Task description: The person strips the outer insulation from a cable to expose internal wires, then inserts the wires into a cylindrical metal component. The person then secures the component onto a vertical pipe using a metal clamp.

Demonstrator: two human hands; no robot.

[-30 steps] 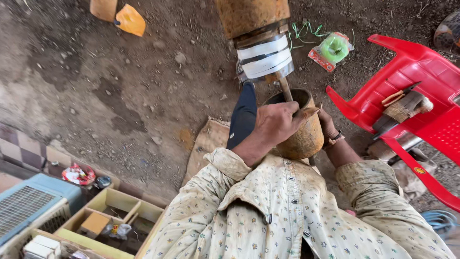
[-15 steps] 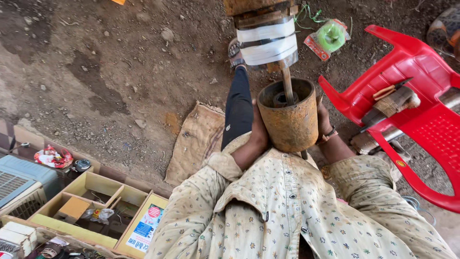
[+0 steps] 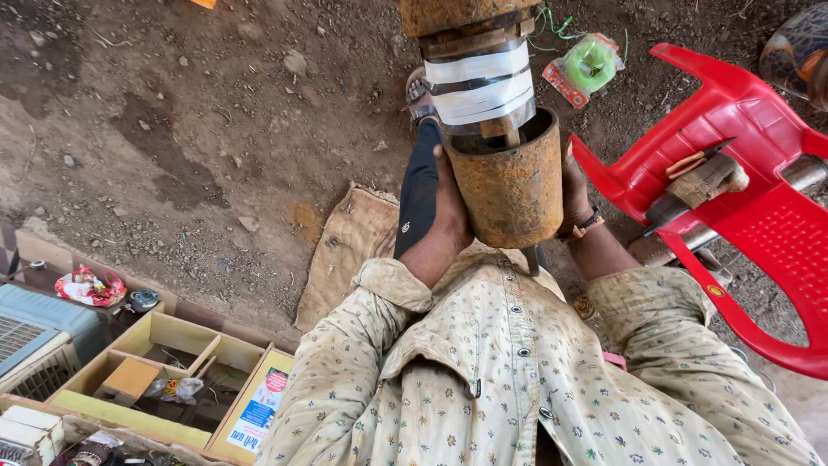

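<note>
- Clasping a rusty cylinder (image 3: 511, 185) between both palms: left hand (image 3: 448, 216) and right hand (image 3: 573, 185), each grip pressed flat on its sides.
- Cylinder sits just under a white-taped shaft (image 3: 481, 82), near the chest.
- Red plastic chair (image 3: 750, 216) stands right.

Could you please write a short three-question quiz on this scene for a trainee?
1. True or false: both hands grip the rusty cylinder.
2. What lies on the red chair? A) a wood-handled tool B) a cup C) a shoe
3. What colour bands wrap the part above the cylinder?

Key:
1. True: left hand and right hand press its sides.
2. A, the tool.
3. White.
</note>
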